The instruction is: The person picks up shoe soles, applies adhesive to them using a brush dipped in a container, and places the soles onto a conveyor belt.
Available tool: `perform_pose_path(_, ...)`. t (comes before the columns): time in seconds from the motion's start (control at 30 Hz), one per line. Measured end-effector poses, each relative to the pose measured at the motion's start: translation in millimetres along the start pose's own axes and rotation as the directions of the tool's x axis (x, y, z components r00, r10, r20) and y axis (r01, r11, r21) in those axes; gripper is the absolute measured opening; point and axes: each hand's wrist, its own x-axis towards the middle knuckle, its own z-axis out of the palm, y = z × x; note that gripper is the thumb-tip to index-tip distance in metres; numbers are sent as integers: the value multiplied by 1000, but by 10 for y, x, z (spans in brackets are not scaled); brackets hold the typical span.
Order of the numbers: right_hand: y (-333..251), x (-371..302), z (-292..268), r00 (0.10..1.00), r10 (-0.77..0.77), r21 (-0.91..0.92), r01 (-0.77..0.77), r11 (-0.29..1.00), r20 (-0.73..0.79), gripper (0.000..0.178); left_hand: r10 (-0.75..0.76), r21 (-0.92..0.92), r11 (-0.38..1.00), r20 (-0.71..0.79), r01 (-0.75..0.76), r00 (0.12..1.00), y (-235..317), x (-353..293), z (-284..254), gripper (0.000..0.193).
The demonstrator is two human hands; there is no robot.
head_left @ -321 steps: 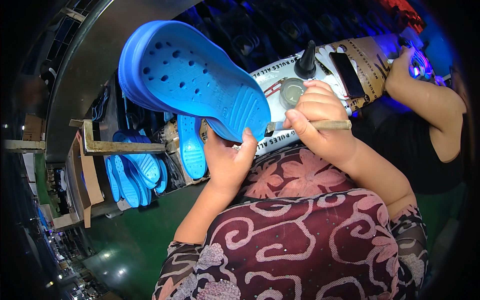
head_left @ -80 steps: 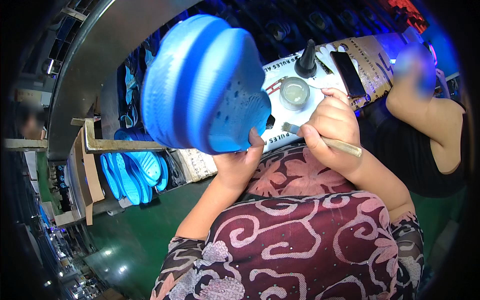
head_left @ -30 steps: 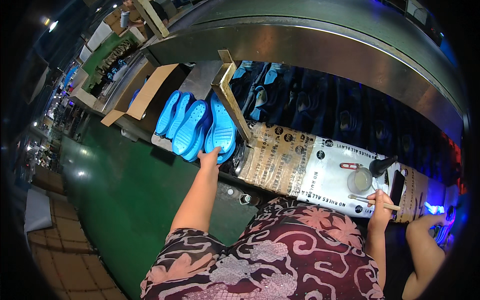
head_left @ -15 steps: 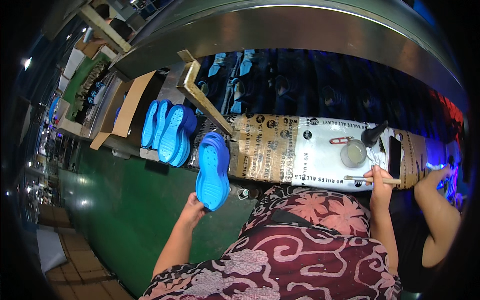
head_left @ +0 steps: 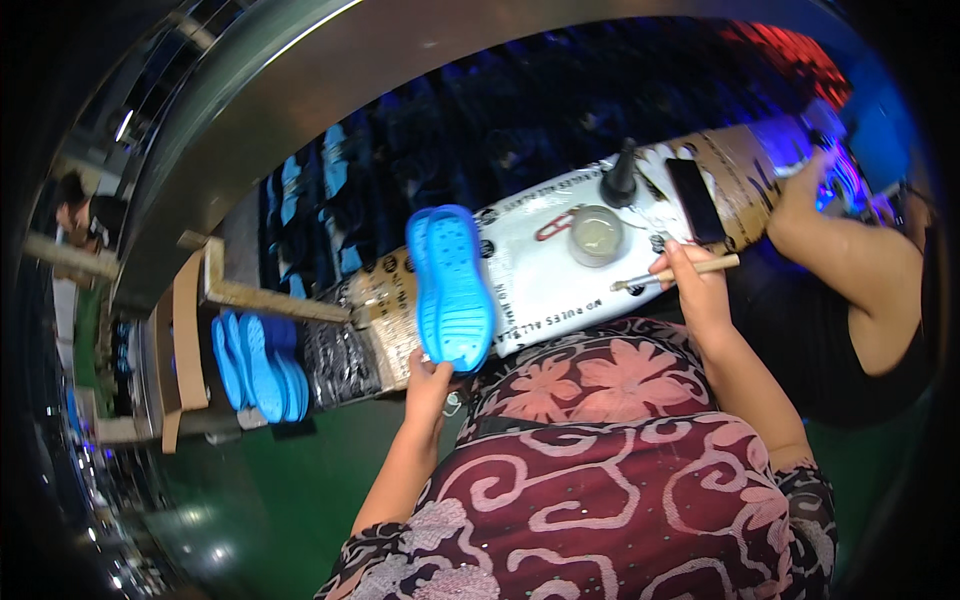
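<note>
My left hand (head_left: pixel 428 388) is closed on the heel end of two blue shoe soles (head_left: pixel 458 290), one overlapping the other. They are held up over the left part of the covered bench, toes pointing away from me. In my right hand (head_left: pixel 700 295) is a brush (head_left: pixel 718 264) with a pale wooden handle, gripped between thumb and fingers. Its bristles point left, above the white sheet (head_left: pixel 540 290). Just beyond the brush stands a clear cup (head_left: pixel 597 238) of cloudy liquid.
A black nozzle bottle (head_left: pixel 620 180), a red-handled tool (head_left: pixel 556 225) and a dark phone-like slab (head_left: pixel 694 200) lie around the cup. More blue soles (head_left: pixel 262 370) stand at left beside a cardboard box (head_left: pixel 187 340). Another person's arm (head_left: pixel 850 255) reaches in at right. A metal ledge (head_left: pixel 420 55) overhangs the back.
The view has turned, shifting the bench in the picture. My left hand has brought the soles rightward to the white sheet's left edge, and a second sole now shows. The brush stays in my right hand.
</note>
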Motion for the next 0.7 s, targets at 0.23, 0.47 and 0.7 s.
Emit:
perform_pose_path(0.23, 185, 296, -66, 993, -85, 82, 92, 992, -83, 32, 523, 482, 727, 74, -490, 849, 348, 107, 35, 58)
perform_pose_path(0.47, 301, 715, 266, 939, -307, -366, 344, 865, 156, 22, 213, 553, 768, 256, -324, 943, 424, 521, -85, 36)
perform_pose_path(0.7, 309, 728, 293, 885, -436, -448, 461, 766, 164, 25, 71, -300, 953, 367, 46, 927, 695, 295, -181, 41)
